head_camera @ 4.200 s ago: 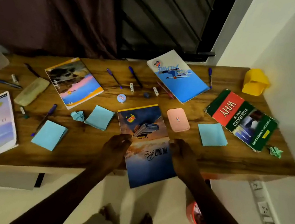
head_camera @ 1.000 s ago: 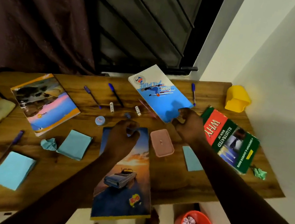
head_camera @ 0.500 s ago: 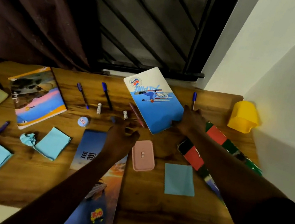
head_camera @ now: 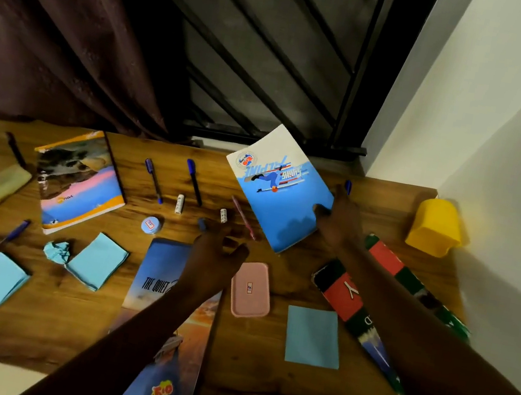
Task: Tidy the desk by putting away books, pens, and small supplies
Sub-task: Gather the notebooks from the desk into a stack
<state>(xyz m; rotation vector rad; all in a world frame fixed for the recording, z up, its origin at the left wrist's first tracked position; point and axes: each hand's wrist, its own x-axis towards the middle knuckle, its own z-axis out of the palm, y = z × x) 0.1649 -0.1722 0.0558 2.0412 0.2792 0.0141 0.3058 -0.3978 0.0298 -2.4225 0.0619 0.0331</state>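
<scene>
Blue notebook, bench 1 o'clock, gripped by R hand; L hand hovers loose, empty. Pens, pads, other books still unsorted; barely begun.

**Wood, paper, plastic, cloth and metal**

The desk is seen to be of brown wood, its grain strongly marked and its top faintly sheened. The blue notebook is covered in smooth, glossy card. The square note pad is of matt blue paper, and the paper ball is creased rough. The pink case and the yellow container are of smooth plastic. The curtain is of dark cloth, and the window bars are of dark metal.
</scene>
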